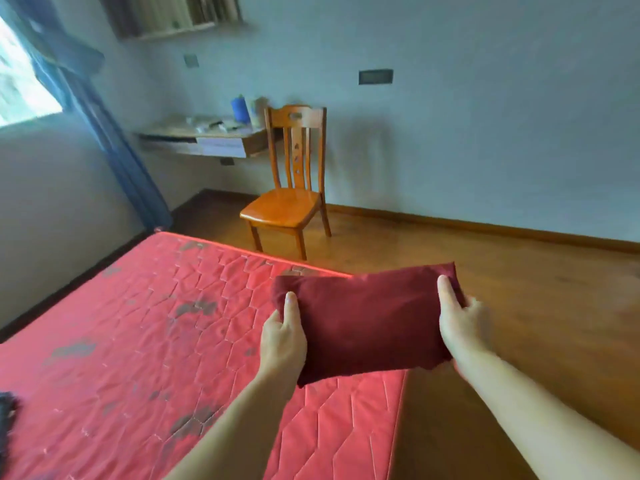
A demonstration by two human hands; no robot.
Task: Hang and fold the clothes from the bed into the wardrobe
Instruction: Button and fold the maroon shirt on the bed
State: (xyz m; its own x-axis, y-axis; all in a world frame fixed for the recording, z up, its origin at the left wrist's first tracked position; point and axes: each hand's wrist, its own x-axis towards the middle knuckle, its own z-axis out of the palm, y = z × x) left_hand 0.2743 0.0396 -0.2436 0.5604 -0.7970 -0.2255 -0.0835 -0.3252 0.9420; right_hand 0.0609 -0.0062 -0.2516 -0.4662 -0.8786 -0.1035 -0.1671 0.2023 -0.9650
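Dark garment at the left edge (6, 415): a piece of dark cloth is seen lying on the bed, well apart from the hands; it is judged to be left for a later round.
Red quilted mattress (138, 323): the bare bed surface is seen below and to the left of the bundle; it is best used as a place for re-squaring if the fold slips.
Left hand (283, 336): it is clamped on the left end of the bundle, thumb laid on top, fingers hidden beneath.
Folded dark-red cloth bundle (367, 317): the task's garment is held in the air over the bed's near right corner, partly out over the floor, folded into a compact rectangle.
Right hand (462, 318): it is clamped on the right end in the same way, thumb on top.
Step in hand (judged): the folded piece is being carried off the bed toward the wardrobe, which is not in view.
How it is done well: the bundle should be kept level and lightly pressed from both ends, so that the layers are not shed; the ragged lower edge should be supported from below.
Wooden chair (291, 199): it is seen standing on the floor beyond the bed and should be cleared.
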